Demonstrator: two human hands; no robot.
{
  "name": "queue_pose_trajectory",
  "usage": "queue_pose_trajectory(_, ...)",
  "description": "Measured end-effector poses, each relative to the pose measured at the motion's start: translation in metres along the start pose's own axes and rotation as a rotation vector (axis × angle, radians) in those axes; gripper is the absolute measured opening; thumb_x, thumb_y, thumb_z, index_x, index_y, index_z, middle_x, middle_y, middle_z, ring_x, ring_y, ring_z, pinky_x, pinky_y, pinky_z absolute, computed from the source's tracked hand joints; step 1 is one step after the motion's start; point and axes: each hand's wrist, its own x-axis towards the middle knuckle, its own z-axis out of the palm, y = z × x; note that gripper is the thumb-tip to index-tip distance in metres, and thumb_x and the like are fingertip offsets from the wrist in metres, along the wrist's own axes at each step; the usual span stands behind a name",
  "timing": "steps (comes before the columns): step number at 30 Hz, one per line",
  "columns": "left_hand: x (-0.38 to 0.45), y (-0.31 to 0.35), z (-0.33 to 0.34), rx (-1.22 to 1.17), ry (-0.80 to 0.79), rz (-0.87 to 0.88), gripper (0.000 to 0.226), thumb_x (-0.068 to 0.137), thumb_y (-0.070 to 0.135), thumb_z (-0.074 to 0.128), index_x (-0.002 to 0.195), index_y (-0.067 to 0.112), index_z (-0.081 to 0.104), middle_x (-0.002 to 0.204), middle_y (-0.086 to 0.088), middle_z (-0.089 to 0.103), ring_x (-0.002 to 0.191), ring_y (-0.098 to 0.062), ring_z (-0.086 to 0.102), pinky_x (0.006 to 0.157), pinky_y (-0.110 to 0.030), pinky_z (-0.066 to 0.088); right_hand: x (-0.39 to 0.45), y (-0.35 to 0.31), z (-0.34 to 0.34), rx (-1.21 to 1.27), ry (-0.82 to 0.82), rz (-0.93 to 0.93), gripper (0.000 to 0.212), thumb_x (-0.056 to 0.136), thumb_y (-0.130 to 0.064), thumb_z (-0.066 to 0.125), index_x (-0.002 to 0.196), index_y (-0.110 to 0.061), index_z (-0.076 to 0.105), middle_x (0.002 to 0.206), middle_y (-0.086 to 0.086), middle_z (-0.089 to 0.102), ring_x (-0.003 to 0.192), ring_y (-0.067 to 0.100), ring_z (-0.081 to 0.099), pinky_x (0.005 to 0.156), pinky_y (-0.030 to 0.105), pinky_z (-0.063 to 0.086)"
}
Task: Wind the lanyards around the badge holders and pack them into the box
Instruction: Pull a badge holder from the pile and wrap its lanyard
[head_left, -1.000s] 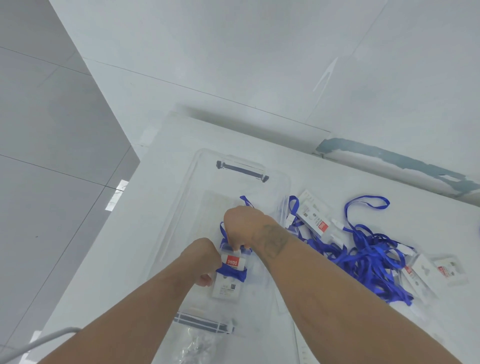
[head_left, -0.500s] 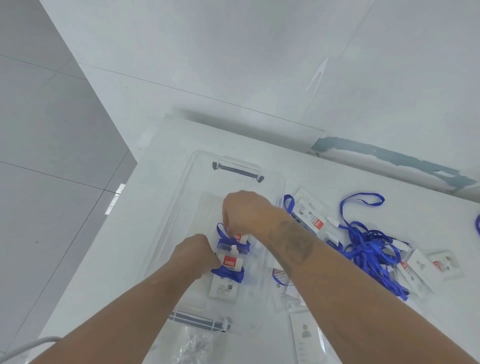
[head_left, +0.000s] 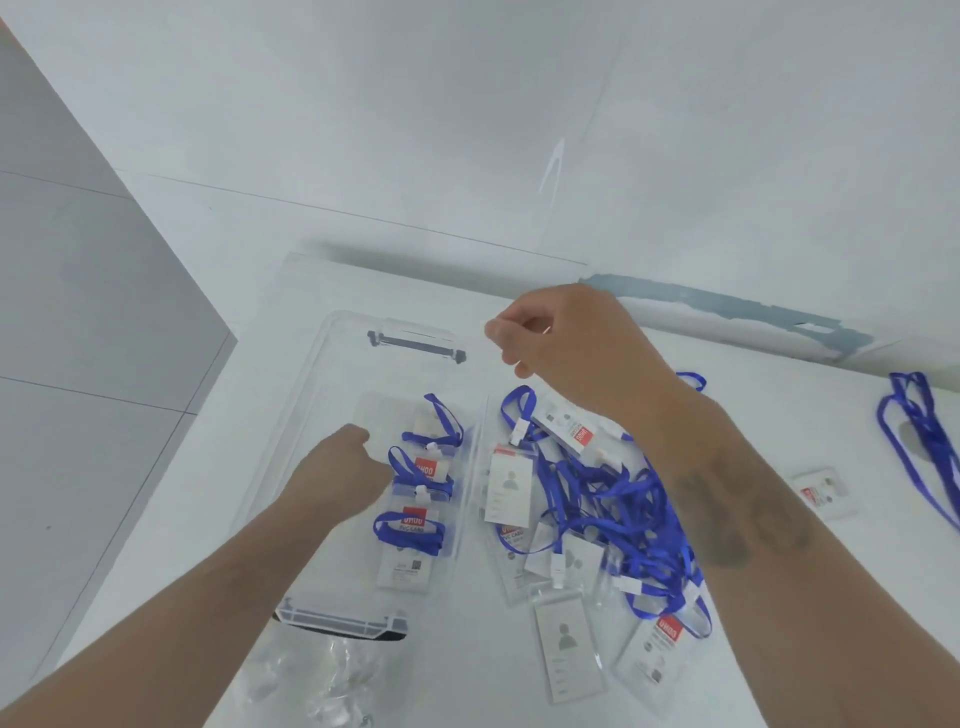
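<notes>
Nearest me, crumpled clear plastic wrapping (head_left: 322, 675) is lying on the white table (head_left: 171, 545) just before the box; beyond it the clear box (head_left: 291, 447) is sitting open with three wound badge holders (head_left: 415, 499) lying in a row along its right side, each one banded by its blue strap, the red label showing through on two of them; the left hand (head_left: 343, 467) is resting low inside the box, curled loosely beside the middle bundle, and I cannot tell whether it is touching it or pinching anything; to the right of the box a pile of loose badge holders and tangled blue lanyards (head_left: 608, 504) is waiting on the table, well knotted together; farther back the right hand (head_left: 561, 343) is hovering above the table, beyond the pile, fingers lightly bent and seemingly holding nothing; farthest off to the right, another badge holder (head_left: 826, 491) and a separate lanyard (head_left: 919, 447) are lying apart from the rest; the trouble I would be expecting is in that tangle, since pulling one strap could drag several holders along or sweep one off the table; the wound bundles look loosely wrapped too, so a nudge in the box could let a strap uncoil.
</notes>
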Motion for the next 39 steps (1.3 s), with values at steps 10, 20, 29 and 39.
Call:
queue_pose_trajectory(10, -0.076, 0.082, 0.010, -0.540, 0.371, 0.441, 0.023, 0.093, 0.017, 0.052, 0.105, 0.032, 0.063, 0.107, 0.021, 0.063, 0.094, 0.007, 0.057, 0.062, -0.007, 0.043, -0.077, 0.076, -0.065, 0.207, 0.289, 0.126, 0.018, 0.092, -0.034, 0.063, 0.081, -0.025, 0.073, 0.072, -0.009, 0.072, 0.065, 0.006, 0.069, 0.080, 0.037, 0.058)
queue_pose_trajectory(20, -0.110, 0.130, 0.072, -0.461, 0.253, 0.565, 0.020, 0.093, 0.020, 0.055, 0.102, 0.035, 0.064, 0.100, 0.025, 0.065, 0.087, 0.007, 0.060, 0.066, -0.013, 0.045, -0.124, 0.137, -0.072, 0.196, 0.248, 0.192, 0.016, 0.092, -0.036, 0.062, 0.080, -0.032, 0.072, 0.070, -0.010, 0.071, 0.059, 0.002, 0.063, 0.059, 0.014, 0.044)
queue_pose_trajectory(29, -0.094, 0.075, 0.140, -0.084, -0.034, 0.241, 0.016, 0.087, 0.027, 0.058, 0.101, 0.033, 0.059, 0.099, 0.012, 0.067, 0.084, -0.013, 0.064, 0.075, -0.029, 0.051, -0.151, 0.176, 0.007, 0.034, -0.120, 0.306, 0.018, 0.092, -0.046, 0.057, 0.095, -0.036, 0.071, 0.089, -0.021, 0.071, 0.083, -0.005, 0.065, 0.079, 0.023, 0.053)
queue_pose_trajectory(39, -0.082, 0.022, 0.192, 0.035, -0.150, -0.003, 0.019, 0.075, 0.034, 0.063, 0.090, 0.028, 0.052, 0.090, 0.005, 0.068, 0.087, -0.019, 0.070, 0.084, -0.033, 0.057, -0.171, 0.197, 0.107, -0.111, -0.275, 0.416, 0.034, 0.091, -0.030, 0.056, 0.124, -0.033, 0.058, 0.115, -0.012, 0.065, 0.100, 0.010, 0.058, 0.080, 0.022, 0.044)
